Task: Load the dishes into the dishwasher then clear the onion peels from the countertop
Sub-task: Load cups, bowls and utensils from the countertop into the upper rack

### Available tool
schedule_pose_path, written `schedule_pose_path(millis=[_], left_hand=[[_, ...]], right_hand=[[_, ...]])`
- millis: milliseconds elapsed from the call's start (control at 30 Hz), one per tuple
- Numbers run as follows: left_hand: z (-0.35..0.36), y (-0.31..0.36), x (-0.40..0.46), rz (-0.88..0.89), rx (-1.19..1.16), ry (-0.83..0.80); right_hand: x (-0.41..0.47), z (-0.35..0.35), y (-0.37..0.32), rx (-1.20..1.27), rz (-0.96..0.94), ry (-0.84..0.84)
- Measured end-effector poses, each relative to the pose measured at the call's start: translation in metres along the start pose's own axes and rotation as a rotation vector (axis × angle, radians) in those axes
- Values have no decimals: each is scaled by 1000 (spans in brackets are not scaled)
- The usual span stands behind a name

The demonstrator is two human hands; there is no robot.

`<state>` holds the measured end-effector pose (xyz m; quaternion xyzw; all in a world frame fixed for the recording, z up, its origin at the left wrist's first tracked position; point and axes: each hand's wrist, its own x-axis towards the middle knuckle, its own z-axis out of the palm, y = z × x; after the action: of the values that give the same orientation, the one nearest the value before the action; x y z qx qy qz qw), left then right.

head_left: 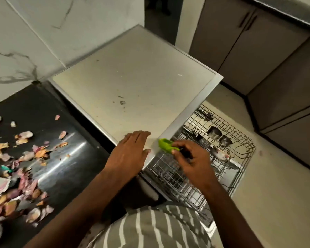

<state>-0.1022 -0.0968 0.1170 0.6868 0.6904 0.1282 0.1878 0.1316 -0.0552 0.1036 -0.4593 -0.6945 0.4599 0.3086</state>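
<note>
Onion peels (25, 158) littered the black bench (64, 176) at frame left, untouched. Left hand (131, 151) lay flat on the dishwasher (132, 77) top, fingers straight, together. Right hand (191, 158) pinched a green utensil (166, 144) over the rack (222, 158) at lower right; best slotted low, clear of the steel cups (215, 133) in it.

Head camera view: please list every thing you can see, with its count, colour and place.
dishwasher: one, white top, centre.
rack: one, grey wire, pulled out at the dishwasher's right.
steel cups: at least two, silver, in the rack's far part.
green tool: one, bright green, above the rack.
onion peels: many, pink and tan, on the countertop.
countertop: one, black, left.
cabinets: grey-brown, right.
left hand: flat on the dishwasher top.
right hand: fingers pinch the green tool.
</note>
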Motion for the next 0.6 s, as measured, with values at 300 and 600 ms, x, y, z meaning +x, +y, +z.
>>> schedule_pose_path(millis=[300,600], left_hand=[[56,57,95,63,344,-388],[61,68,113,32,519,-548]], right_hand=[[25,-78,99,-48,343,122],[88,-77,183,-195,443,-59]])
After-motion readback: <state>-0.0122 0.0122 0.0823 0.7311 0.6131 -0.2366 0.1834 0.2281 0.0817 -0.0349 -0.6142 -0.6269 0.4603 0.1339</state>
